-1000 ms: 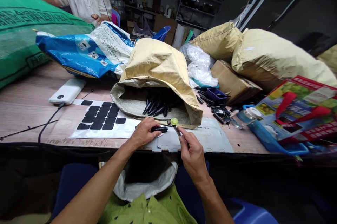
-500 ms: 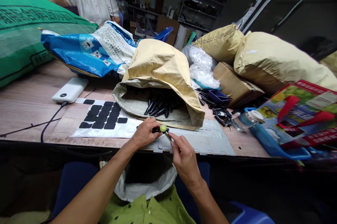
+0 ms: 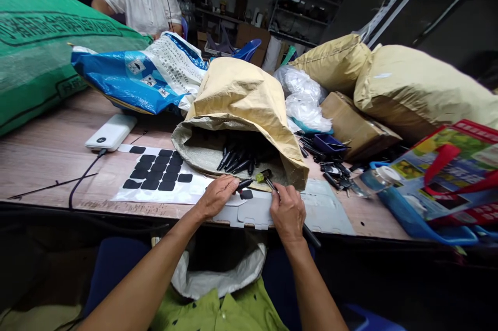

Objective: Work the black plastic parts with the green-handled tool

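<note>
My left hand is closed, thumb and fingers pinching a slim black pen-shaped piece that points right. My right hand is wrapped round a small hammer with a metal shaft and a black handle end showing below the hand. The hammer's yellow-green face sits just right of the black piece's tip; whether they touch I cannot tell. Behind both hands lies a tan paper-covered sack, its mouth facing me, with several similar black pieces inside. A white sheet of black square pads is left of my hands.
A white power bank with a cable lies at left. Blue-white and green sacks stand behind. At right are a clear jar, a blue tray, a colourful bag and a cardboard box. A person in white sits opposite.
My right hand has moved right and turned, and the hammer's head has swung away from my left fingers. More of the black piece now shows. The whole view has shifted slightly.
</note>
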Motion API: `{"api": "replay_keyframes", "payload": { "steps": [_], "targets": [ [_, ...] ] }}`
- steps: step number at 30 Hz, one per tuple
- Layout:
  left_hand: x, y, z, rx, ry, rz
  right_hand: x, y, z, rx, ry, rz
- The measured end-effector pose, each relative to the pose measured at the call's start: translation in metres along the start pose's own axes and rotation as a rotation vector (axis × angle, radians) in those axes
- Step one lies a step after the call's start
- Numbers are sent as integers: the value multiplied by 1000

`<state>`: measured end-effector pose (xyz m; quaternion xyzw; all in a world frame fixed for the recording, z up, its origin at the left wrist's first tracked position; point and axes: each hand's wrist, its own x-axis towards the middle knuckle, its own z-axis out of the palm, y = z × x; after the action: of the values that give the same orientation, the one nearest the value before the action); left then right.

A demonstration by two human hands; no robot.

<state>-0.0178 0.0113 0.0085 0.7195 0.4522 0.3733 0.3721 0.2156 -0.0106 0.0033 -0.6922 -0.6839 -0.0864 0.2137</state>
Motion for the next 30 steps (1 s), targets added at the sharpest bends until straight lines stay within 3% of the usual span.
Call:
{"api": "replay_keyframes", "payload": {
  "steps": [10, 13, 16, 19, 21, 26, 28, 30],
  "targets": [
    [0, -1, 0, -29, 2, -51, -7, -6, 1, -44, 32, 4],
    [-6, 12, -4, -6, -13, -20, -7, -6, 1, -47, 42, 7],
    [-28, 37, -10, 4, -155, -4, -8, -6, 1, -51, 45, 4],
    [-63, 51, -9, 26, -434, -39, -8, -5, 1, -48, 46, -1],
    [-87, 41, 1, 132, -533, -100, -8, -5, 1, -48, 48, -3],
    [-124, -15, 35, 544, -517, -376, -7, -6, 1, -54, 50, 5],
    [-127, -21, 40, 607, -540, -431, -7, -6, 1, -48, 49, 3],
    [-120, -9, 36, 532, -564, -388, -8, -6, 1, -48, 47, 2]
  ]
}}
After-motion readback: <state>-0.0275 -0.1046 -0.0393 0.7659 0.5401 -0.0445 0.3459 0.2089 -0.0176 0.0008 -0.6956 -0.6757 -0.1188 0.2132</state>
